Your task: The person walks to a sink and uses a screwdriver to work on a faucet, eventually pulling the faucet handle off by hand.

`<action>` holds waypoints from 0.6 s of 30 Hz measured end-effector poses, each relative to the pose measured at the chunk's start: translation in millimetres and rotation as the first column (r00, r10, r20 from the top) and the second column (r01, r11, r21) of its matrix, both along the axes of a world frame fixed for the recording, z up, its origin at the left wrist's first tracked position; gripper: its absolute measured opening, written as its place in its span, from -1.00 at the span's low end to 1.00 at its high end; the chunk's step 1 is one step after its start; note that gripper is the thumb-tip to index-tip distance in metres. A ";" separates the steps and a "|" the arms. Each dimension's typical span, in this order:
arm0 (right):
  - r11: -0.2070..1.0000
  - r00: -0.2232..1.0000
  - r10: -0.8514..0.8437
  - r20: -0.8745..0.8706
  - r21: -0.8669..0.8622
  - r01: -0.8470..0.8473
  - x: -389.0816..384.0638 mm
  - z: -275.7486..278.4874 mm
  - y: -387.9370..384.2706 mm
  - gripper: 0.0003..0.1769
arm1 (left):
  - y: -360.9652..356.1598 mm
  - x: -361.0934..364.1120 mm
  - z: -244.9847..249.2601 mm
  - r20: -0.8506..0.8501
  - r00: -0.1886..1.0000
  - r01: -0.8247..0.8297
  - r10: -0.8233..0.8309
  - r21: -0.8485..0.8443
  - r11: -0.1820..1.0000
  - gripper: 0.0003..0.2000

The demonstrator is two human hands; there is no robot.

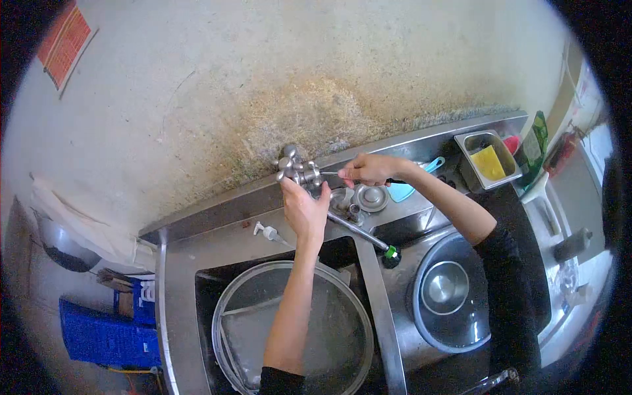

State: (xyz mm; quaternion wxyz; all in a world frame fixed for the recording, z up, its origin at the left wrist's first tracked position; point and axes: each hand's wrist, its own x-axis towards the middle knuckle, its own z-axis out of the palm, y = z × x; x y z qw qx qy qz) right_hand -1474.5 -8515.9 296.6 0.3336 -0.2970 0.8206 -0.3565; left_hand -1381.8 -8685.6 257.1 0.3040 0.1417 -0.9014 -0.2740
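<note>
My left hand (305, 209) is closed around the lower part of a metal faucet (304, 172) at the back ledge of the sink, with thumb and fingers on either side. From the right, my right hand (370, 170) grips a screwdriver (331, 173); its thin shaft points level at the faucet body and a dark handle end shows behind the fingers. Below the faucet a metal spout (359, 230) slants down to a green ring and black tip. A round metal lid-like piece (372, 197) lies on the ledge under my right hand.
In the left basin (205, 289) stands a large round vessel (220, 309). A blue-grey tub (419, 316) with a metal bowl (445, 288) fills the right basin. A white pump top (266, 231), a light-blue utensil (401, 191) and a steel container (462, 148) with yellow sponge sit along the ledge.
</note>
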 end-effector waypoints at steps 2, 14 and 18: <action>1.000 1.000 -0.004 0.002 -0.011 0.004 0.6 -2.1 1.1 -0.48 | 0.0 -0.6 -3.1 -0.065 0.998 -0.011 0.009 -0.030 0.999 -0.29; 0.974 0.908 0.039 -0.418 -0.187 -0.128 -8.6 -30.4 -2.6 -0.47 | -0.6 -1.1 -4.8 -0.062 0.998 -0.018 0.016 -0.022 1.000 -0.27; 0.991 0.633 -0.074 -0.771 -0.127 -0.039 8.6 -26.0 -1.3 -0.52 | -1.3 -4.1 -7.9 -0.054 0.998 -0.033 0.031 -0.029 0.999 -0.30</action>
